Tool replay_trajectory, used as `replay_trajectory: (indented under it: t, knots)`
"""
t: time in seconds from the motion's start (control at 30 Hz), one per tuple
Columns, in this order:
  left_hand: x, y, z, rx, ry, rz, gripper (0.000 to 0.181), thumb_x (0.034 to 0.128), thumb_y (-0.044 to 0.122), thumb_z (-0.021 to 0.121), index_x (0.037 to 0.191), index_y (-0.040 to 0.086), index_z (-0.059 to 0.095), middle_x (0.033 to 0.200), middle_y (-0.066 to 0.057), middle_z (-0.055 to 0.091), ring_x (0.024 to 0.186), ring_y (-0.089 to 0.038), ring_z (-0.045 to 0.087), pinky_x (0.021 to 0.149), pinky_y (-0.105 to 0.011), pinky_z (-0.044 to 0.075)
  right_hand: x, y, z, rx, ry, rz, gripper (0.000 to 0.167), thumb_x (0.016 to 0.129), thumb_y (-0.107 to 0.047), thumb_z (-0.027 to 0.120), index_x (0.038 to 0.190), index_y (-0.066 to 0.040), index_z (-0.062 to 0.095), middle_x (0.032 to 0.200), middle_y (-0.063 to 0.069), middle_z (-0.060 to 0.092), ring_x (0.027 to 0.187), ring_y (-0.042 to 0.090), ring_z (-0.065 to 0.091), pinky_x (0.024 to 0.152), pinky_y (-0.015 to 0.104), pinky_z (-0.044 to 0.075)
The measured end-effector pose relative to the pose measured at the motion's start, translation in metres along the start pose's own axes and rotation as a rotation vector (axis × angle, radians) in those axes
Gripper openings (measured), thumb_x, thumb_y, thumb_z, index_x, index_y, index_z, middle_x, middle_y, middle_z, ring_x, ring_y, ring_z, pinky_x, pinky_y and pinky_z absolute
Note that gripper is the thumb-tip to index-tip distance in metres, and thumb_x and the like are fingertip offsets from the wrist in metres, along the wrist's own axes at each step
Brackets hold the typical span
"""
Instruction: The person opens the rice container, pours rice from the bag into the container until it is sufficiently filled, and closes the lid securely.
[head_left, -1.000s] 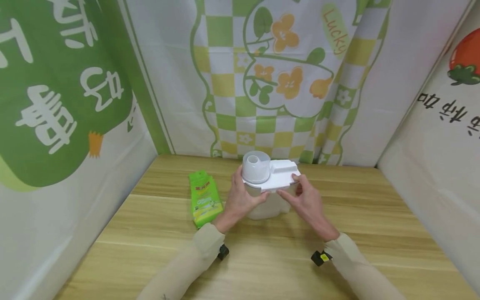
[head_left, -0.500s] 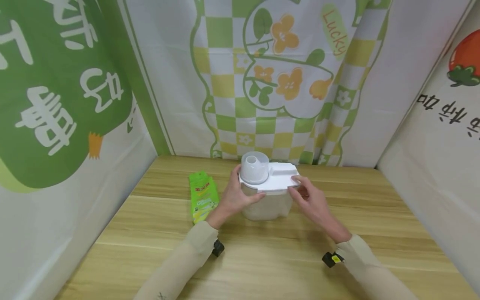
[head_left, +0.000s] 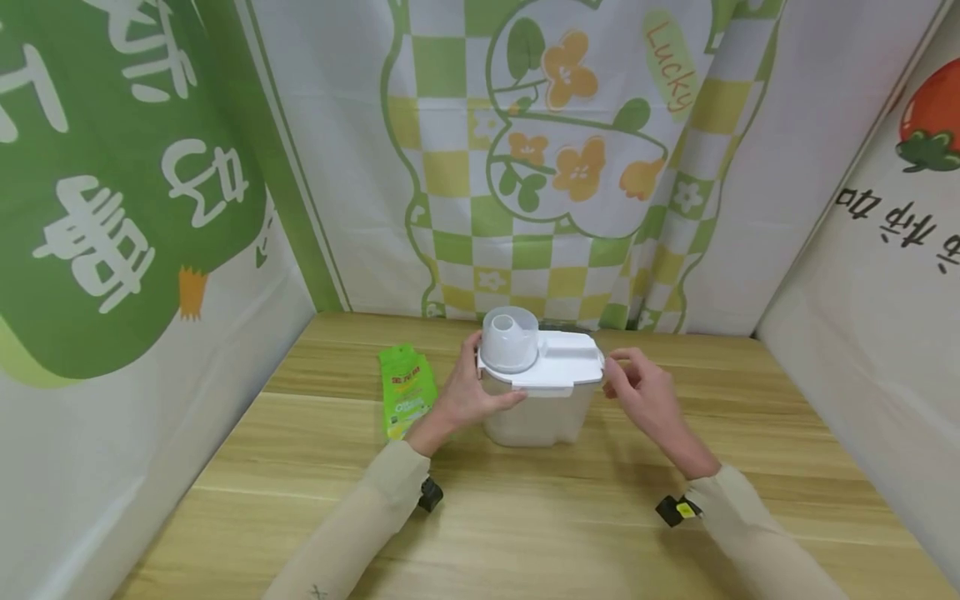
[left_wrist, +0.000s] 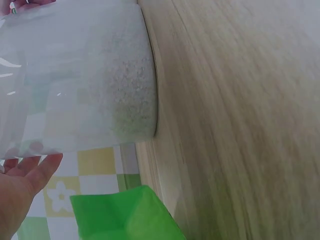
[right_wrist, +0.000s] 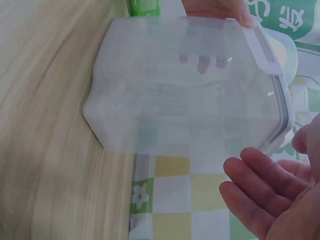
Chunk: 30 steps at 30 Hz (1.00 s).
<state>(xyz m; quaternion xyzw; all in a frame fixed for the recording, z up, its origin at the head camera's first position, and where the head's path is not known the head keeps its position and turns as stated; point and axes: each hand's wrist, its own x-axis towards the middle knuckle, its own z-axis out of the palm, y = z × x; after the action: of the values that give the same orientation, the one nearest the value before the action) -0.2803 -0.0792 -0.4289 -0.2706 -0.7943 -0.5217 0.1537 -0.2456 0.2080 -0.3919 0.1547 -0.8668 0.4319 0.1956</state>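
Note:
A clear plastic storage box [head_left: 536,417] with a white lid [head_left: 567,371] stands upright on the wooden table. Whitish grains lie low inside it [left_wrist: 127,80]. A clear measuring cup [head_left: 510,342] sits on the lid's left part. My left hand [head_left: 468,396] grips the box's left end, thumb on the front below the lid and fingers behind. At the lid's right end is my right hand [head_left: 647,392], its fingers loosely bent and the thumb raised near the rim in the right wrist view; whether it touches the lid I cannot tell.
A green packet [head_left: 407,392] lies on the table left of the box, partly behind my left wrist. The wooden table [head_left: 525,525] ends at a checked cloth [head_left: 487,250] hanging behind it. Printed cloths also hang on both sides.
My right hand has left the lid's front right corner and moved right to its end. The box has turned slightly and come a little nearer. My left hand still holds it.

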Motion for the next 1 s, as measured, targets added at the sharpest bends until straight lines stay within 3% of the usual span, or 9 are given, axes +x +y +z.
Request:
replay_trajectory:
  t: [0.23, 0.5, 0.8, 1.0]
  knots:
    - [-0.003, -0.001, -0.003, -0.029, -0.021, -0.002, 0.105, 0.0691, 0.023, 0.089, 0.148, 0.013, 0.020, 0.139, -0.014, 0.043, 0.120, -0.027, 0.054, 0.100, -0.043, 0.051, 0.006, 0.000, 0.000, -0.116, 0.057, 0.025, 0.030, 0.101, -0.029, 0.052, 0.113, -0.005, 0.064, 0.093, 0.014, 0.073, 0.083, 0.026, 0.069, 0.070, 0.030, 0.056]
    - [-0.007, 0.000, -0.006, -0.043, -0.053, -0.015, 0.106, 0.0675, 0.022, 0.090, 0.148, 0.015, 0.021, 0.138, -0.010, 0.045, 0.118, -0.024, 0.055, 0.093, -0.037, 0.053, 0.014, 0.003, 0.007, -0.049, 0.003, -0.011, 0.033, 0.103, -0.031, 0.049, 0.120, -0.007, 0.064, 0.106, 0.012, 0.071, 0.099, 0.024, 0.067, 0.078, 0.028, 0.055]
    - [-0.010, 0.002, -0.011, -0.109, -0.105, -0.004, 0.103, 0.0687, 0.017, 0.090, 0.147, 0.013, 0.023, 0.136, -0.013, 0.050, 0.117, -0.026, 0.057, 0.094, -0.035, 0.052, 0.015, 0.004, 0.011, -0.017, -0.029, -0.003, 0.037, 0.105, -0.035, 0.042, 0.123, -0.013, 0.066, 0.097, 0.007, 0.069, 0.081, 0.018, 0.057, 0.068, 0.029, 0.046]
    - [-0.007, 0.001, -0.015, -0.164, -0.133, -0.039, 0.105, 0.0719, 0.009, 0.087, 0.152, 0.014, 0.019, 0.143, -0.017, 0.044, 0.126, -0.032, 0.053, 0.103, -0.045, 0.048, 0.018, 0.003, 0.014, 0.094, -0.084, 0.022, 0.038, 0.106, -0.037, 0.040, 0.124, -0.015, 0.065, 0.073, 0.012, 0.058, 0.060, 0.012, 0.049, 0.052, 0.028, 0.043]
